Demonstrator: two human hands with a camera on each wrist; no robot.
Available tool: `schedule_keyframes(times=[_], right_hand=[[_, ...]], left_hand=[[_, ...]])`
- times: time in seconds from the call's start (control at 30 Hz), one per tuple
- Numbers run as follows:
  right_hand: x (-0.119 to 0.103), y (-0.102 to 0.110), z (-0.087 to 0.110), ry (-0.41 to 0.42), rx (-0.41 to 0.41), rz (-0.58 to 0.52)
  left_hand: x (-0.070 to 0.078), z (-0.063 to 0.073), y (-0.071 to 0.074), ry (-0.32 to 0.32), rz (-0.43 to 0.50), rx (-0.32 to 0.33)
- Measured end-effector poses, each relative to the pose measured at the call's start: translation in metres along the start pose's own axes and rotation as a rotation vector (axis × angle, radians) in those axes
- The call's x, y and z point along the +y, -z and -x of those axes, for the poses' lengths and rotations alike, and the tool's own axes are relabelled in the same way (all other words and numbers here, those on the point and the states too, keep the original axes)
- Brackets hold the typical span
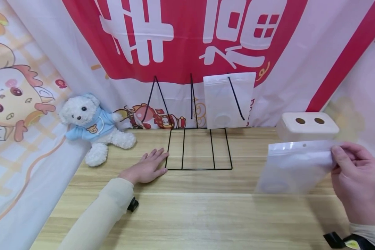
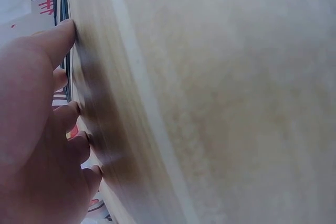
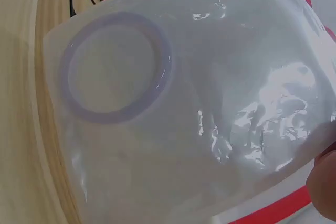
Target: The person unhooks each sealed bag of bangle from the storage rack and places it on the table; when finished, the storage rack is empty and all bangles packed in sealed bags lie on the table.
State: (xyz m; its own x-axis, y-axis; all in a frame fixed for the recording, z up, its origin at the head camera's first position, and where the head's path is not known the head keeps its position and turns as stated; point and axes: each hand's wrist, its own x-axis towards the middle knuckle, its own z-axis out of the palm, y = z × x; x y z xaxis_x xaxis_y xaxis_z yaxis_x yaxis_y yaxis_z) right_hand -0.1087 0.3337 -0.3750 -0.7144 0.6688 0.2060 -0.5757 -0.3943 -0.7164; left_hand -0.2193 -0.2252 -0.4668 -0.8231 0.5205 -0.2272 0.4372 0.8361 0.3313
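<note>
My right hand (image 1: 357, 173) pinches the top right corner of a translucent zip bag (image 1: 295, 170), holding it above the table at the right. Inside that bag, the right wrist view shows a pale lilac ring (image 3: 164, 77). A black wire rack (image 1: 198, 169) stands at the middle back, with upright prongs rising behind its flat base. On its right prong hangs another zip bag (image 1: 220, 100), with a round shape at its bottom. My left hand (image 1: 148, 166) rests flat on the table, fingers outstretched, fingertips at the left side of the rack's base.
A white teddy bear (image 1: 101, 126) in a blue hoodie sits at the back left. A white box (image 1: 307, 125) with two round holes stands at the back right, behind the held bag. Printed cloth (image 1: 187, 45) hangs along the back of the wooden table (image 1: 187, 218).
</note>
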Motion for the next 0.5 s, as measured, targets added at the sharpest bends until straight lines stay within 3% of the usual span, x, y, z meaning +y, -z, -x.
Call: schedule_keyframes(times=[0.2,0.5], right_hand=[[-0.005,0.016,-0.005,-0.009,0.063,0.056],[-0.009,0.032,-0.012,0.006,0.037,-0.035]], left_hand=[[0.000,0.000,-0.001,-0.002,0.004,-0.002],[-0.001,-0.001,-0.002,-0.005,-0.003,0.001]])
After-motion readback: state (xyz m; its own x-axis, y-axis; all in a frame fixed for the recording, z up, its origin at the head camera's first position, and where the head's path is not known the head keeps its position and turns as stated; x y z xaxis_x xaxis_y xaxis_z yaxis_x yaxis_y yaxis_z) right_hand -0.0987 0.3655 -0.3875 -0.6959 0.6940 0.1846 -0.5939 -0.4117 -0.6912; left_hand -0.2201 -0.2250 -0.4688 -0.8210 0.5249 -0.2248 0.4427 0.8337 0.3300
